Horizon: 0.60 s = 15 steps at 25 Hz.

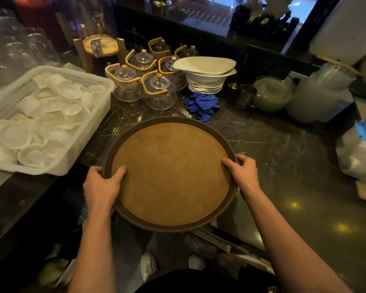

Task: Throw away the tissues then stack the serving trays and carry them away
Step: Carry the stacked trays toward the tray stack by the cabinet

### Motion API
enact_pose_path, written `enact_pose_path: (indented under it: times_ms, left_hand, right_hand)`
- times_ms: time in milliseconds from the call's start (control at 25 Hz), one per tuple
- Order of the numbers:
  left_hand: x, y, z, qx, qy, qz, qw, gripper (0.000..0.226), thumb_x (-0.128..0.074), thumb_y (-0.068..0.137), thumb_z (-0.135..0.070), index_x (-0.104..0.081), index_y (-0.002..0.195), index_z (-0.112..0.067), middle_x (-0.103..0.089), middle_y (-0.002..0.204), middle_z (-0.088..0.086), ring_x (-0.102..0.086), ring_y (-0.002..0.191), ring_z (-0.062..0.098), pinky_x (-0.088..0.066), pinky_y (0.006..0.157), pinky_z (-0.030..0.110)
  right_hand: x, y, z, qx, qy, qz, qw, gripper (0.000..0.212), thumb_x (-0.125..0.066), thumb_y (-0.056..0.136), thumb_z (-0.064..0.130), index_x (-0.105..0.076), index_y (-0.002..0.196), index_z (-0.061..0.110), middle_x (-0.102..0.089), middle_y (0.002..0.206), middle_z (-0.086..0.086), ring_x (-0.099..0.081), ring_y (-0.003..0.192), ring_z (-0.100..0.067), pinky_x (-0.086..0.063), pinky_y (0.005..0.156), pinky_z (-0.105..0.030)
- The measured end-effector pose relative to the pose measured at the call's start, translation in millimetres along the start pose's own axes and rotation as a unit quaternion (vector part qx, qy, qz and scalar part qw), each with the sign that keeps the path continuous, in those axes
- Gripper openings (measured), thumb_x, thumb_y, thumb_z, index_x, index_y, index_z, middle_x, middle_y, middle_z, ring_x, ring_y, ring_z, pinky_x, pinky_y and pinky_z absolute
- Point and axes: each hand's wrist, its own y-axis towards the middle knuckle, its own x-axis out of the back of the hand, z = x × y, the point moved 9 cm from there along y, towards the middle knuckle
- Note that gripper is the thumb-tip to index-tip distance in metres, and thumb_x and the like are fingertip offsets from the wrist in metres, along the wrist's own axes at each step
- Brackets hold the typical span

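Observation:
A round serving tray (169, 172) with a dark brown rim and a tan cork-like inner surface is in the middle of the view, its near half sticking out past the dark marble counter's edge. My left hand (103, 185) grips its left rim, thumb lying on the tan surface. My right hand (242, 171) grips the right rim the same way. Whether more than one tray is stacked here I cannot tell. No tissues are visible on the tray.
A white plastic crate (87, 132) of small white dishes stands left. Behind the tray are several glass teapots (156, 89), stacked white bowls (207, 75), a blue cloth (202, 105). Plastic containers (317, 98) and bags (359, 153) sit right. My shoes show below.

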Motion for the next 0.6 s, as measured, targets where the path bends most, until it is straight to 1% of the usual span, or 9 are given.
enact_pose_path:
  times_ms: [80,160,240,320,360,480,600]
  left_hand:
    - [10,-15,-15,-0.006,-0.017,-0.027,0.999,0.058,-0.073,0.065,-0.058,-0.052,0.103,-0.021,-0.053,0.098,-0.001,-0.048,0.086,0.019,-0.041,0.073,0.038]
    - [19,-32,-31,-0.012,-0.027,-0.043,0.999,0.072,-0.075,0.06,-0.06,-0.054,0.112,-0.014,-0.061,0.108,0.005,-0.058,0.092,0.025,-0.047,0.076,0.04]
    - [27,-53,-49,-0.005,-0.04,-0.055,0.998,0.085,-0.077,0.054,-0.063,-0.054,0.119,-0.012,-0.064,0.115,0.011,-0.062,0.099,0.031,-0.052,0.084,0.047]
    - [34,-74,-67,0.005,-0.062,-0.07,0.996,0.088,-0.078,0.052,-0.061,-0.055,0.121,-0.012,-0.065,0.115,0.013,-0.063,0.099,0.032,-0.053,0.085,0.051]
    - [37,-84,-76,0.009,-0.074,-0.077,0.994,0.087,-0.079,0.052,-0.058,-0.054,0.122,-0.012,-0.065,0.116,0.013,-0.063,0.099,0.032,-0.054,0.085,0.052]
    - [53,-114,-97,0.019,-0.105,-0.109,0.988,0.087,-0.081,0.056,-0.053,-0.052,0.127,-0.012,-0.061,0.123,0.014,-0.061,0.104,0.032,-0.052,0.087,0.053]
    - [77,-151,-99,0.026,-0.116,-0.152,0.981,0.082,-0.079,0.059,-0.053,-0.052,0.127,-0.017,-0.058,0.127,0.011,-0.058,0.107,0.03,-0.052,0.086,0.052]
  right_hand:
    - [12,6,14,0.019,0.045,0.021,0.999,0.045,-0.074,0.077,0.035,-0.066,0.116,0.014,-0.07,0.108,-0.005,-0.065,0.097,-0.021,-0.053,0.089,-0.048]
    - [26,11,30,0.041,0.088,0.036,0.995,0.032,-0.075,0.076,0.029,-0.071,0.105,0.016,-0.072,0.096,-0.003,-0.068,0.088,-0.021,-0.055,0.084,-0.049]
    - [43,17,45,0.051,0.126,0.051,0.989,0.02,-0.076,0.075,0.025,-0.072,0.094,0.022,-0.073,0.09,-0.002,-0.069,0.085,-0.021,-0.056,0.082,-0.049]
    - [55,26,63,0.063,0.159,0.077,0.982,0.013,-0.076,0.075,0.022,-0.069,0.085,0.028,-0.072,0.089,0.0,-0.069,0.085,-0.019,-0.057,0.081,-0.048]
    - [59,28,73,0.071,0.163,0.092,0.98,0.013,-0.075,0.076,0.022,-0.069,0.086,0.029,-0.071,0.09,0.0,-0.069,0.085,-0.019,-0.056,0.081,-0.048]
    - [73,31,101,0.101,0.162,0.12,0.974,0.017,-0.073,0.079,0.024,-0.069,0.095,0.027,-0.07,0.094,0.002,-0.067,0.088,-0.018,-0.056,0.082,-0.047]
    - [83,20,125,0.139,0.166,0.147,0.965,0.016,-0.073,0.079,0.024,-0.067,0.092,0.032,-0.069,0.095,0.004,-0.066,0.089,-0.016,-0.055,0.079,-0.044]
